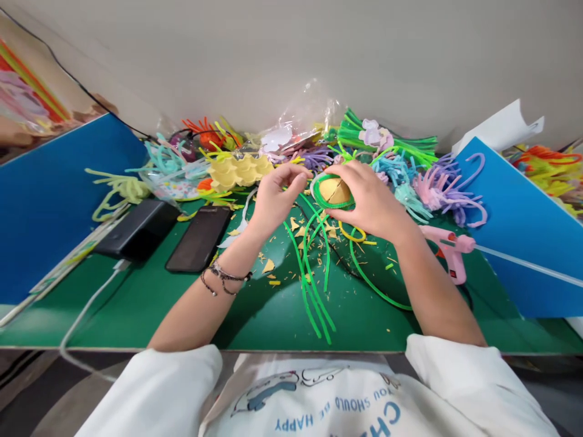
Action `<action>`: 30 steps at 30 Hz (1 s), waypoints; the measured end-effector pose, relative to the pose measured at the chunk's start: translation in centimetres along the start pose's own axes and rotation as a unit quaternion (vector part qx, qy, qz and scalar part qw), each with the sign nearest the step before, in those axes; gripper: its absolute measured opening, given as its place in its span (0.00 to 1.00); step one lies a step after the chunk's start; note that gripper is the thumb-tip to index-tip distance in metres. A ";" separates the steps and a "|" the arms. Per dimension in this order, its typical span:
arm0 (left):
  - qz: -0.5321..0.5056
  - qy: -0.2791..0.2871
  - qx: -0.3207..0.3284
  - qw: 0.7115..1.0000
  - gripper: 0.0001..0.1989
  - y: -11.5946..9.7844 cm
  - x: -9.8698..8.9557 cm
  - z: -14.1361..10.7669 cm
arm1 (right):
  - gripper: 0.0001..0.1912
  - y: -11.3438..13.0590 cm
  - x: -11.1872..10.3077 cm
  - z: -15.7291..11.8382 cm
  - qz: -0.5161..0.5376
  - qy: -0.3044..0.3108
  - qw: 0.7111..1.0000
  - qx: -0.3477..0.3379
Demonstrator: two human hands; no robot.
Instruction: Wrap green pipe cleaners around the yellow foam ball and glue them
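Note:
A yellow cracked shell-like piece (334, 191) sits inside a ring of green pipe cleaner (324, 197), with a whitish edge on its left. My right hand (371, 200) holds this ringed piece between thumb and fingers. Just left of it, my left hand (280, 197) is closed in a pinch near the ring; what its fingertips hold is too small to make out. Long green pipe cleaners (306, 273) hang down and lie over the green table below both hands. A yellow pipe cleaner loop (353, 233) lies under my right hand.
A phone (199, 240) and black box (139, 229) with a white cable lie left. A pink glue gun (450, 249) is at right. Yellow carton (239, 173) and pipe cleaner bundles (387, 142) line the back. Blue panels (523, 227) flank the green table (364, 328); scraps are scattered mid-table.

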State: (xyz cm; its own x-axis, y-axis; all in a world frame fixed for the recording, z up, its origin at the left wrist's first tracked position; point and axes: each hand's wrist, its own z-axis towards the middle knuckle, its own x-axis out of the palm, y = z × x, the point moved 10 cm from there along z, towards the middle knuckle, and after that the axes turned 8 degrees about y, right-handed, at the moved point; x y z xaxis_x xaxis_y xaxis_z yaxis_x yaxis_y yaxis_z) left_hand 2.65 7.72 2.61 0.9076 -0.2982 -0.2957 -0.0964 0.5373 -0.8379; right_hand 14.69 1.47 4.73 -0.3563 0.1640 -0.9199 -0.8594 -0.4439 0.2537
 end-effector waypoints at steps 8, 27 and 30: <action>0.207 0.182 -0.100 0.956 0.18 3.0 -2.3 -4.0 | 0.28 0.0 0.1 0.1 0.003 0.005 1.000 -0.018; 0.561 0.089 -0.427 0.704 0.41 11.6 -14.3 -10.8 | 0.28 1.2 0.8 0.2 0.022 0.015 0.999 -0.044; 0.547 0.088 -0.438 0.708 0.40 11.6 -14.5 -10.9 | 0.28 1.4 0.5 0.1 0.029 0.014 0.998 -0.052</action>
State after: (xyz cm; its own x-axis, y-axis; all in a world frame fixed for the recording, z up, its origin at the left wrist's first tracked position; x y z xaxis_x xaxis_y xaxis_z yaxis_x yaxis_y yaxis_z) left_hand -16.03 9.70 -7.81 0.0371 -0.2167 -0.9755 -0.9887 -0.1500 -0.0043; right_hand 13.27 1.02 4.60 -0.3923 0.1109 -0.9131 -0.7943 -0.5415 0.2755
